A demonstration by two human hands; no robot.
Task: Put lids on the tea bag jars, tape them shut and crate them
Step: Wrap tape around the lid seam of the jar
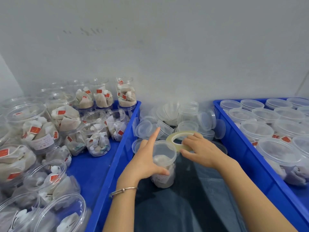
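Note:
A clear jar of tea bags (164, 166) with a lid on top stands upright on a dark cloth between two crates. My left hand (147, 159) grips its left side, thumb across the front, index finger pointing up. My right hand (199, 149) holds a roll of clear tape (179, 141) right at the jar's lid rim. Behind them lies a heap of loose clear lids (177, 119).
The blue crate on the left (117, 158) holds several open jars of tea bags (93, 131), upright and tipped. The blue crate on the right (247, 158) holds several lidded jars (277, 151). A grey wall stands close behind.

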